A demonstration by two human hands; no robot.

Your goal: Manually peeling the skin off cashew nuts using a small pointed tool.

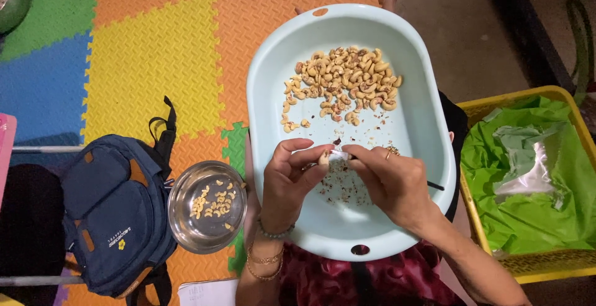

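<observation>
A pale blue oval tub (422, 113) rests on my lap. A heap of cashew nuts (344, 82) with brown skins lies at its far end, and skin flakes (344, 185) are scattered under my hands. My left hand (288, 178) pinches one cashew nut (324, 159) between thumb and fingers. My right hand (388, 178) meets it, holding a small pale tool (340, 154) against the nut. A ring is on a right-hand finger, bracelets on the left wrist.
A steel bowl (186, 219) with several peeled cashews sits left of the tub. A dark blue backpack (115, 213) lies beside it on coloured foam mats (155, 51). A yellow crate (559, 269) lined with green plastic stands at the right.
</observation>
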